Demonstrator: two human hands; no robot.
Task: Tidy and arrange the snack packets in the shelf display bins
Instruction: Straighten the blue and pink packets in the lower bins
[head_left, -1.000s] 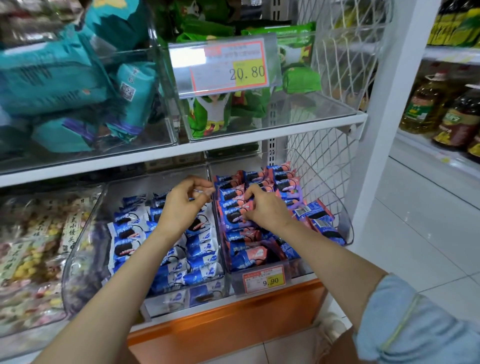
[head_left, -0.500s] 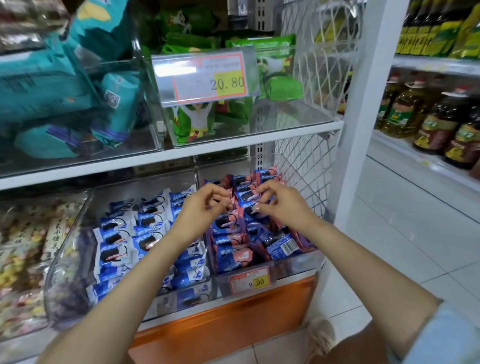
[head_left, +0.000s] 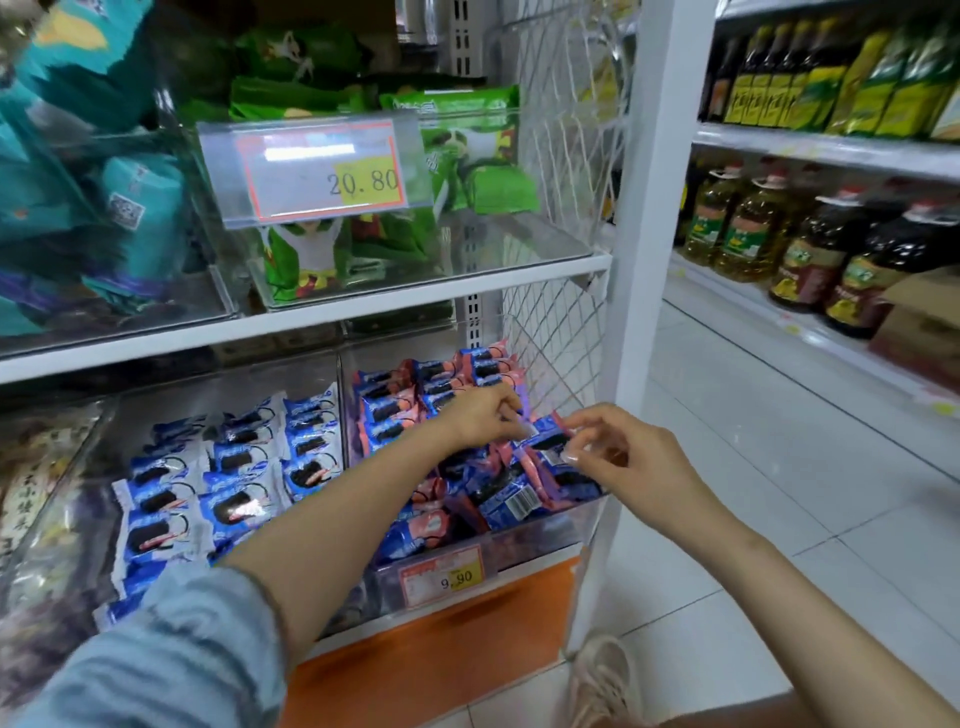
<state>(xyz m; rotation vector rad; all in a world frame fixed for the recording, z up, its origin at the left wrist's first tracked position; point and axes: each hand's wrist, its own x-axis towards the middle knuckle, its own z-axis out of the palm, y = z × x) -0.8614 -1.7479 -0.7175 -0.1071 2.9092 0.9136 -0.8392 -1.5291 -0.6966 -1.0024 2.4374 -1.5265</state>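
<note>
**Head view.** Two clear bins stand side by side on the lower shelf (head_left: 291, 325).

- The left bin (head_left: 208, 395) holds blue-and-white packets (head_left: 234, 501) in three columns, each with its long axis running left to right. They are too many to count exactly.
- The right bin (head_left: 540, 540) holds pink-and-blue packets (head_left: 389, 410). Those at the rear are in three columns, and those at the front are jumbled at mixed angles.
- One packet (head_left: 545, 441) is raised over the right bin's front right corner. Its long axis runs left to right, between the two hands.
- The left hand (head_left: 483, 415) has its grip closed, pinching the packet's left end.
- The right hand (head_left: 628, 462) has its grip closed, pinching the packet's right end between thumb and fingertips.
- Two price tags are visible: 9.90 (head_left: 441, 577) on the right bin and 20.80 (head_left: 322, 174) on the shelf above.
</note>
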